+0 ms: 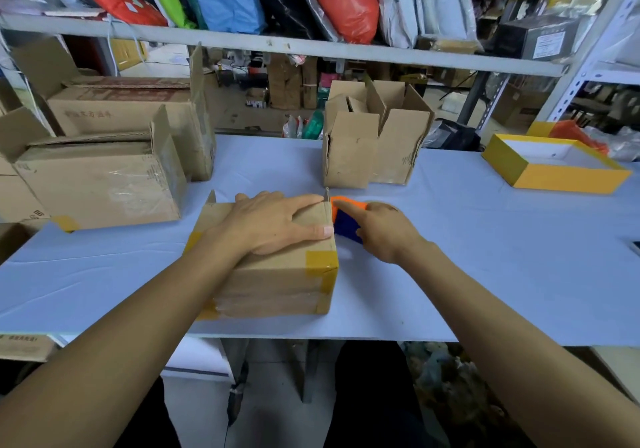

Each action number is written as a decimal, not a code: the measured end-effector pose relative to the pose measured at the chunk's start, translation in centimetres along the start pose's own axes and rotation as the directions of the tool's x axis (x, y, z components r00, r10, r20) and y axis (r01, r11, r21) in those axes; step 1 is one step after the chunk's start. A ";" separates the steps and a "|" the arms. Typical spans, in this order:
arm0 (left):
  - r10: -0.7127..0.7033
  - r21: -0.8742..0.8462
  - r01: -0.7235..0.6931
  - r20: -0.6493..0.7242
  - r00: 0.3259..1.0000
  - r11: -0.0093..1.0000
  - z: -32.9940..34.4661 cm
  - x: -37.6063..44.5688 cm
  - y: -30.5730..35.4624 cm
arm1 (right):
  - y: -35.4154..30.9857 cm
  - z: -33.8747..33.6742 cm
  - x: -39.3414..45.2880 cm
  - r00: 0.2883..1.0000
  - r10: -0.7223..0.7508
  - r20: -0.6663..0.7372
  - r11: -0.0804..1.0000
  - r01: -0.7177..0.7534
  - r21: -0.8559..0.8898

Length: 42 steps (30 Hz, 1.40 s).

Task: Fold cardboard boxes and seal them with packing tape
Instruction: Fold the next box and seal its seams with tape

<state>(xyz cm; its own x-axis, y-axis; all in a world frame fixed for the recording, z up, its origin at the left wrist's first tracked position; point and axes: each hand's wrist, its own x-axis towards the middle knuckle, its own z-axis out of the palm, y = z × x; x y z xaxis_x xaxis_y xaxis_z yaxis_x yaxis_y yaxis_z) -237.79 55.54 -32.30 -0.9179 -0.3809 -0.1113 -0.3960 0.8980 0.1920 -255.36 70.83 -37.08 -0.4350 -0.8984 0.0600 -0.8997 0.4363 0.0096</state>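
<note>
A brown cardboard box with yellow tape patches on its corners sits at the table's near edge. My left hand lies flat on its folded top flaps, fingers straight and pressing them down. Just right of the box, my right hand grips an orange and blue tape dispenser, with the index finger stretched along its top. The dispenser sits against the box's far right top edge; most of it is hidden behind my hand.
Two small open cardboard boxes stand behind on the light blue table. Larger open boxes crowd the left side. A yellow shallow box lies at the far right. Shelves with bagged goods rise behind.
</note>
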 end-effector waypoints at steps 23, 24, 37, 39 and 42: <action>-0.028 -0.778 -0.185 -0.251 0.967 0.600 -1.9 -0.7 4.7 | 1.1 -3.8 -6.1 0.816 0.020 -0.578 0.925 0.204 0.321; -0.028 -0.816 -0.179 -0.233 0.972 0.549 -1.7 -0.7 4.4 | 1.1 -3.7 -6.1 0.818 0.012 -0.575 0.924 0.210 0.318; -0.103 -0.912 -0.034 -0.083 0.991 0.408 -2.8 -0.7 3.9 | 0.7 -3.1 -5.3 0.829 -0.062 -0.555 0.874 0.314 0.371; -0.131 -0.921 -0.015 -0.071 0.989 0.390 -2.6 -0.6 3.8 | 0.8 -3.1 -5.2 0.834 -0.075 -0.547 0.876 0.317 0.364; -0.186 -0.937 0.011 -0.058 0.981 0.350 -2.6 -0.5 4.2 | 0.8 -3.0 -4.9 0.840 -0.075 -0.538 0.876 0.313 0.366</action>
<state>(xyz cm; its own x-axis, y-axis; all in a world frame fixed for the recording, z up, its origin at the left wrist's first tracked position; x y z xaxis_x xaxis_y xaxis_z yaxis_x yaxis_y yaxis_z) -239.01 58.91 -28.95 -0.8284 -0.5532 -0.0880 -0.1732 0.1035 0.9794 -253.82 75.71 -34.39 -0.2792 -0.7602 0.5867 -0.9373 0.0830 -0.3385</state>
